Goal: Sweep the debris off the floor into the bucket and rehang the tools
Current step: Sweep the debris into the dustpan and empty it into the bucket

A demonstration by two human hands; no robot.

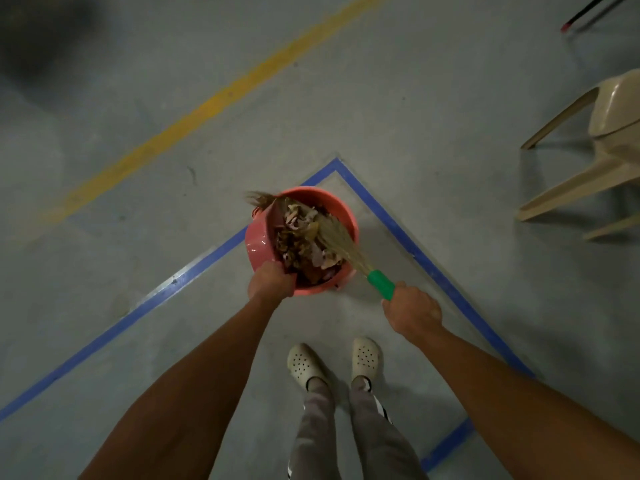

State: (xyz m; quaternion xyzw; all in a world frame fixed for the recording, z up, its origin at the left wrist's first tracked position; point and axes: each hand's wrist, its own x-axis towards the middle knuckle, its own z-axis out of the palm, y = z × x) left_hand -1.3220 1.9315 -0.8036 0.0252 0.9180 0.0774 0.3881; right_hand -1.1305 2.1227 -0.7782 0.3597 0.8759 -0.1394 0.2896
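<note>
Over the bucket (341,209), the left hand (272,282) tipped a dustpan (259,233) while the right hand (412,311) held the broom (380,284) across its debris (301,237).

The left hand (272,280) covers the dustpan (261,237) handle. The right hand (412,310) hides the end of the broom (381,284) grip. Debris (301,237) masks the bucket (346,213) interior. Chair (609,140) cut off at right edge. Red-tipped rod (581,13), possibly a tool handle, blurred, cut off at top.

Bucket (346,216) mouth crowded: dustpan (259,237), broom (343,244), debris (301,244); surrounding floor (415,133) open.
</note>
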